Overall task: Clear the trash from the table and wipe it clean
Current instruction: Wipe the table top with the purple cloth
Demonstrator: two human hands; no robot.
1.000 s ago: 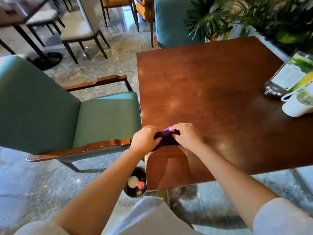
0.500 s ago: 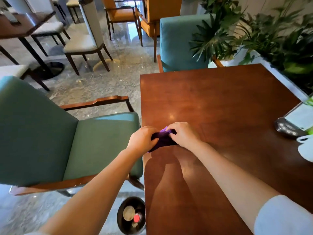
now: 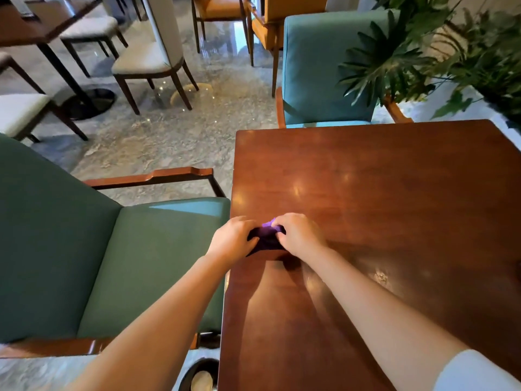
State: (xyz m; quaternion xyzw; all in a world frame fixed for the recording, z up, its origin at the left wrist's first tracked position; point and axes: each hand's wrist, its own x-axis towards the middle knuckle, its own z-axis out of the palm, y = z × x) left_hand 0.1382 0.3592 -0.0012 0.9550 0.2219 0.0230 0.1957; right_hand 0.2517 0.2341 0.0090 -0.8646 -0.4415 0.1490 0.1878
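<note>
Both hands, left hand [image 3: 232, 239] and right hand [image 3: 300, 235], curl fingers around purple cloth [image 3: 266, 238] on table [image 3: 380, 193].

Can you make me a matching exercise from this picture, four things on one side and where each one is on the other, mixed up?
Things:
1. purple cloth
2. bin
3. teal armchair
4. potted plant

Places:
A. on the floor by the table's near left corner
B. beyond the table's far right
C. between the left hand and the right hand, at the table's left edge
D. pulled up at the table's left side

Pairs: 1-C, 2-A, 3-D, 4-B
</note>
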